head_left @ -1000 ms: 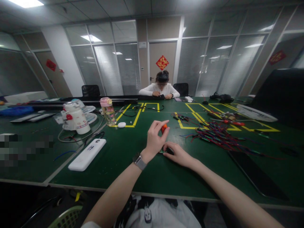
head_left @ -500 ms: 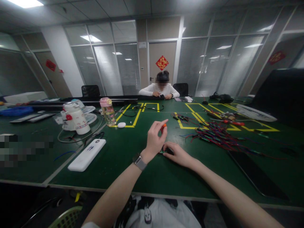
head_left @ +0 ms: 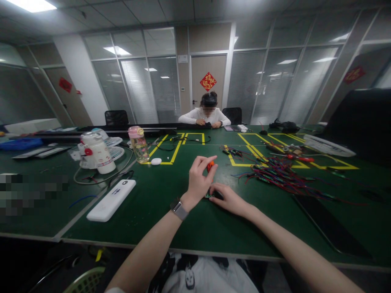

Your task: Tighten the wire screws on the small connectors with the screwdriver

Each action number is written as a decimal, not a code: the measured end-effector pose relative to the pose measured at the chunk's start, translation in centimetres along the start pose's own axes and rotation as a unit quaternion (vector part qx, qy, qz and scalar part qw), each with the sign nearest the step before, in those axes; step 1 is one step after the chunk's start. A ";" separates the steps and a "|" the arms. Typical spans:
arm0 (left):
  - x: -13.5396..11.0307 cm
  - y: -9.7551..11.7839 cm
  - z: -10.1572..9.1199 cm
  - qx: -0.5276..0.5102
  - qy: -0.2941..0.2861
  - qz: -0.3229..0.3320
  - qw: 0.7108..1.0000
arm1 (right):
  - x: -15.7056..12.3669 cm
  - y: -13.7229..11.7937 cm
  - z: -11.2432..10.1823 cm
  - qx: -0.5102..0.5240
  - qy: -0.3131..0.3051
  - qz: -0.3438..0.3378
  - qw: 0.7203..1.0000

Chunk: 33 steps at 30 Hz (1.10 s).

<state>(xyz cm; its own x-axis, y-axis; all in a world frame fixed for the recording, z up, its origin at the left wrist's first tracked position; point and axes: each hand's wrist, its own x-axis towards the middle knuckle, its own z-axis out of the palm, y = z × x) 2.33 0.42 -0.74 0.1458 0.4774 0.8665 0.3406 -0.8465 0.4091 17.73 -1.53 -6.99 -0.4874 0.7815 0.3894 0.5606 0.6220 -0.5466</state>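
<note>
My left hand, with a grey watch on its wrist, is raised over the middle of the green table. Its fingertips pinch the orange handle of a small tool held upright. My right hand lies low on the table just to the right. Its fingers are curled over a small dark part and press it down. The tool's tip is hidden behind my hands.
A heap of red and blue wired parts lies to the right, a dark flat slab nearer the front edge. To the left are a white power bank, a pink-lidded bottle and a white jug. Another person sits at the far side.
Hardly anything moved. My left hand has shifted the orange handle a little between its fingertips; my right hand has stayed on the small part.
</note>
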 end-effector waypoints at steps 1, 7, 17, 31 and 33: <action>0.0 0.0 0.0 0.001 0.001 0.000 1.000 | 0.0 0.0 0.0 -0.001 0.000 0.000 1.000; 0.0 0.1 0.1 -0.019 -0.014 -0.001 1.000 | 0.0 -0.2 -0.1 0.006 0.001 -0.009 1.000; -0.2 0.0 0.1 -0.024 -0.015 -0.010 1.000 | 0.0 -0.3 -0.1 0.003 0.001 -0.008 1.000; 0.0 0.1 0.1 -0.018 -0.010 -0.008 1.000 | 0.0 -0.2 -0.1 0.006 -0.001 -0.004 1.000; 0.0 0.0 0.2 -0.005 0.003 -0.008 1.000 | 0.0 -0.3 -0.1 0.005 0.000 -0.001 1.000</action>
<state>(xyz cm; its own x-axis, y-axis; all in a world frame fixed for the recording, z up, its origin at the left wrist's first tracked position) 2.47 0.43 -0.80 0.1356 0.4896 0.8613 0.3332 -0.8412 0.4258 17.61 -1.72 -6.70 -0.4885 0.7801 0.3909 0.5531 0.6234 -0.5527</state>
